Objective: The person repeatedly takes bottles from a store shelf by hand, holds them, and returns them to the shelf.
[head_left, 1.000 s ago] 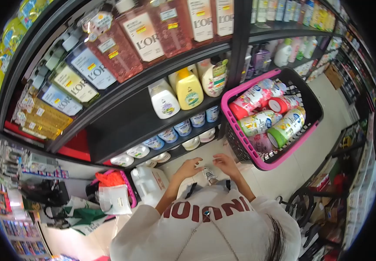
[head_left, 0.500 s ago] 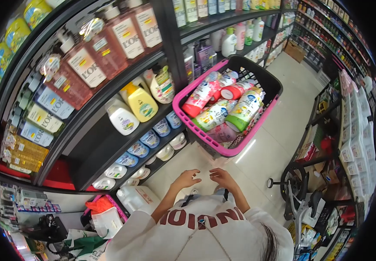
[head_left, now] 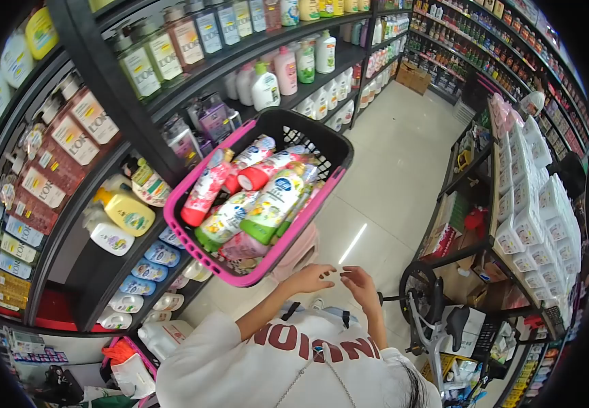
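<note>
My left hand (head_left: pixel 315 277) and my right hand (head_left: pixel 358 283) hover side by side in front of my body, fingers apart and slightly bent, holding nothing. Just ahead and to the left is a black basket with a pink rim (head_left: pixel 253 273), resting on a pink stool (head_left: pixel 300 255). Several bottles lie in it, among them a green-and-white bottle (head_left: pixel 277 204), a red-and-pink bottle (head_left: pixel 206 190) and a red-capped bottle (head_left: pixel 267 170). Neither hand touches the basket. My left hand is the nearer one to its front corner.
Shelves on the left hold pump bottles (head_left: pixel 49 183), a yellow bottle (head_left: pixel 127 212) and blue containers (head_left: pixel 150 269). A small bicycle (head_left: pixel 430 319) stands at the right beside a rack with white packages (head_left: pixel 529 217). A cardboard box (head_left: pixel 413 77) sits at the far end of the aisle.
The view has turned to the right, so the basket and shelves appear farther left. Both hands remain raised and empty, now a little farther right in the view.
</note>
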The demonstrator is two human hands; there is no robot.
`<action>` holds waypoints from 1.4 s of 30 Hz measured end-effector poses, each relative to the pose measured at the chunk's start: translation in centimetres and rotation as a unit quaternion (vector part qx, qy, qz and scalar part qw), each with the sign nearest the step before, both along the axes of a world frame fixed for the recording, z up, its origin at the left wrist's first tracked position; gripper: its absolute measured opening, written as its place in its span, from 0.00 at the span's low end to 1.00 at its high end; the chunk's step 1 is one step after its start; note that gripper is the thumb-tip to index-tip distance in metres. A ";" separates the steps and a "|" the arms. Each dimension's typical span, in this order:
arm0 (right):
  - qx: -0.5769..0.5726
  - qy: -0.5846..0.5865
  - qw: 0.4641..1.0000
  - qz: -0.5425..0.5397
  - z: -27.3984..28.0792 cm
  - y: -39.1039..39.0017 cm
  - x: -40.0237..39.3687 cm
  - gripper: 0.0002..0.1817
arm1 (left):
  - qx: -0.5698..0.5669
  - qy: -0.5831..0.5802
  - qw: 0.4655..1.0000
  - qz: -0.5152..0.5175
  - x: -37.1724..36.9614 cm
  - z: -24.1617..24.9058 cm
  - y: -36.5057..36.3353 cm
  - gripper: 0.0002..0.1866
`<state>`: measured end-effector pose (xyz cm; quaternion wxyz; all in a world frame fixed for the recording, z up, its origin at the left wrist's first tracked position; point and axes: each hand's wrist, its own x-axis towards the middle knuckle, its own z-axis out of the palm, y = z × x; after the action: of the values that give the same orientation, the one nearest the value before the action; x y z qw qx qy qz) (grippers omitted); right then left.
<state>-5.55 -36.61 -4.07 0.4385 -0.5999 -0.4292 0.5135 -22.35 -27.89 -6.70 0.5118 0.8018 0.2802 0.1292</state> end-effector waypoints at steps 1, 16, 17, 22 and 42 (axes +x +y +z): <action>0.006 0.025 0.999 -0.034 1.1 0.2 1.4 0.14 | -0.002 -0.002 1.000 0.000 1.5 1.2 0.7 0.23; 0.121 0.080 0.982 -0.118 5.9 12.8 16.3 0.13 | -0.073 -0.103 0.989 0.080 12.2 9.7 17.2 0.19; 0.129 0.071 0.983 -0.110 5.8 14.4 17.3 0.13 | -0.071 -0.105 0.989 0.079 13.2 9.6 18.9 0.19; 0.125 0.062 0.987 -0.085 7.2 22.4 21.4 0.13 | -0.007 -0.119 0.987 0.104 18.3 10.3 26.4 0.19; 0.071 0.087 0.991 0.072 5.4 50.1 39.3 0.12 | -0.010 -0.092 0.960 0.264 31.9 7.4 48.0 0.18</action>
<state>33.74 13.53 1.32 0.4770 -0.4880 -0.4672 0.5622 9.54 20.16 0.72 0.4908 0.6789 0.4350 0.3301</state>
